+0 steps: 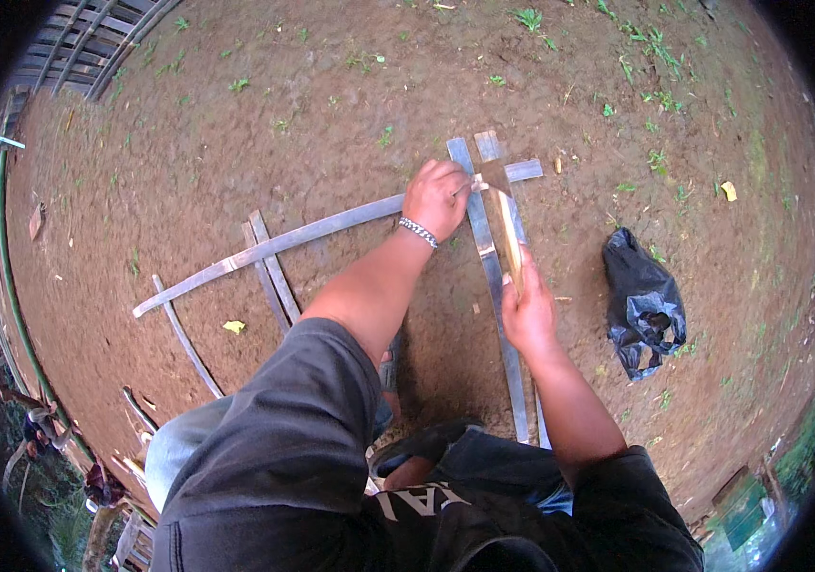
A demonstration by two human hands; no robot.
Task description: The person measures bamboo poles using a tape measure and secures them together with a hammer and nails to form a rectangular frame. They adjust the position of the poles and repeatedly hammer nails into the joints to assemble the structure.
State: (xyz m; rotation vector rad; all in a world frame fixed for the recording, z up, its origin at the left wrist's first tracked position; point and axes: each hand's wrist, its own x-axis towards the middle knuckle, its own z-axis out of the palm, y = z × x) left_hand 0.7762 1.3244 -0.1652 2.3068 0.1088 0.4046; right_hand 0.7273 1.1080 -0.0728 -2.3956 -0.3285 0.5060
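Note:
A long grey wooden slat [321,226] lies across other slats on the ground. My left hand [438,200], with a chain bracelet on its wrist, is closed in a pinch over this slat near its right end. What its fingertips hold is too small to make out. My right hand [529,310] is wrapped round the pale wooden handle of a hammer [507,229]. Its brown head is beside my left fingertips, over the crossing of the slats; the exact head shape is unclear. Beneath the crossing, an upright slat [488,267] runs toward my feet, with another partly hidden by the hammer.
Two shorter slats [272,267] cross under the long slat's left part. A thin stick [185,334] lies farther left. A black plastic bag [644,303] rests on the dirt at right. A slatted bamboo structure [92,43] stands at the far left.

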